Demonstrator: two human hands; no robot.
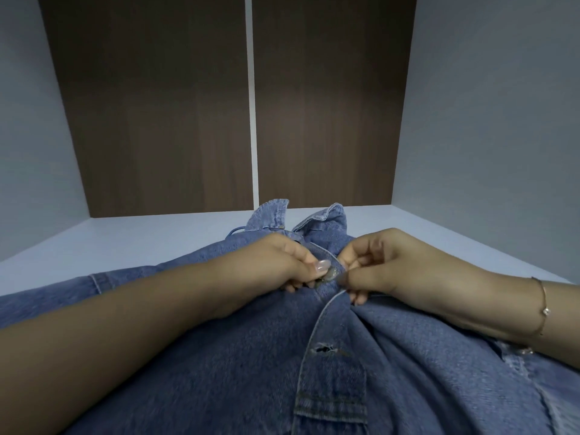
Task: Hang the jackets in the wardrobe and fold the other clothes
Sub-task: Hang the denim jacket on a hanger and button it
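Observation:
A blue denim jacket (238, 365) lies spread flat on the pale floor of a wardrobe compartment (150, 237), collar toward the back. My left hand (282, 265) pinches the left front edge near a metal button (330, 274) just below the collar. From the other side my right hand (376, 262) pinches the right front placket at the same spot, fingers curled into the fabric. An empty buttonhole (323, 349) shows lower on the placket.
The compartment has a dark brown wood back panel (157, 105) split by a pale vertical strip (252, 105), and pale side walls (489, 120) left and right. A blue hanger loop or cord (237, 230) peeks out left of the collar.

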